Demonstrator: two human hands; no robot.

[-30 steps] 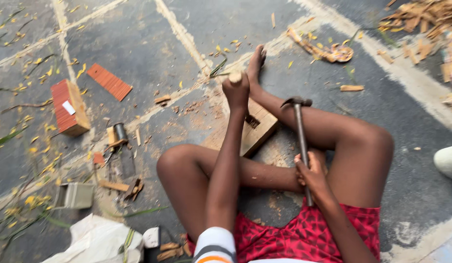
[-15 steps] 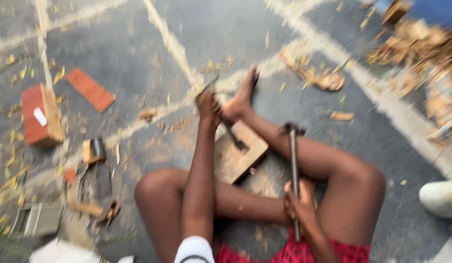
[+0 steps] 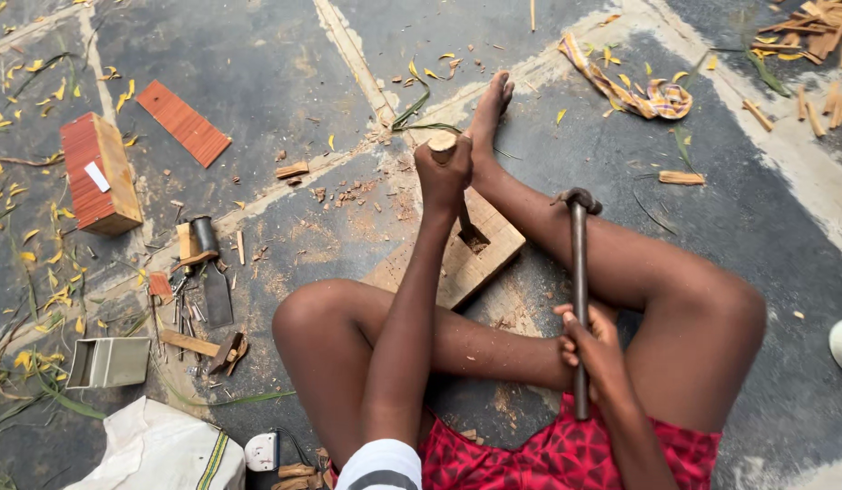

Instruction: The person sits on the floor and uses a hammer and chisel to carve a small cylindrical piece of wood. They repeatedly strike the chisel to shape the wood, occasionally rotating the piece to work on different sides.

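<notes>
We note a flat, pale rectangular wooden block lying on the dark stone pavement, between the person's bent legs and just below the outstretched bare foot. A small rectangular notch is cut into its upper face, with loose chips inside.

A chisel with a round, light wooden handle stands in that notch, nearly upright, its metal shank partly hidden. The left hand is wrapped tightly around the handle, fingers fully closed on it, only the handle's top showing above the fist.

The right hand grips the lower end of a long-handled dark metal hammer; fingers are curled firmly around the shaft. The hammer head sits raised near the right shin, apart from the chisel and to its right.

Surroundings, working outward:
- Wood chips and sawdust lie scattered around the block.
- To the left, near the left knee, we see a cluster of small hand tools, including a wide flat blade.
- Further left stands a reddish-brown rectangular wooden box; a thin reddish-brown flat slat lies just beyond it.
- A small grey open metal box sits at lower left, above a folded white cloth.
- A twisted yellow checked rag lies beyond the foot.
- A heap of split wood scraps occupies the top right corner.
</notes>
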